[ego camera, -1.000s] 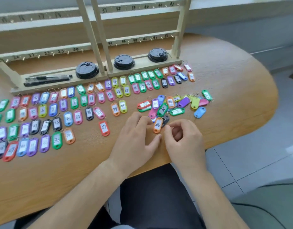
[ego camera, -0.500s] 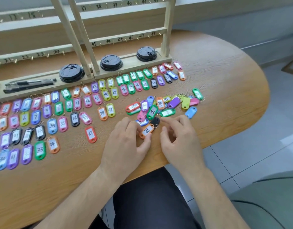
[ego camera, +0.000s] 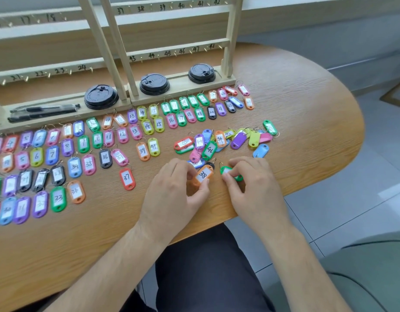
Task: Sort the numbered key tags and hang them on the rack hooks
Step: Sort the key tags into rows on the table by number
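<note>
Both hands busy with tags at the table's near edge

The left hand (ego camera: 172,190) pinches orange tag 38 (ego camera: 202,175); the right hand (ego camera: 250,183) pinches a green tag (ego camera: 228,171), both just below the unsorted pile (ego camera: 226,140). They look light, stiff and slick; best taken by the edges or ring.

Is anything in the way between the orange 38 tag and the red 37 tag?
Nothing visible. The left hand pinches the 38 tag, and only bare table lies between that hand and the 37 tag.
</note>
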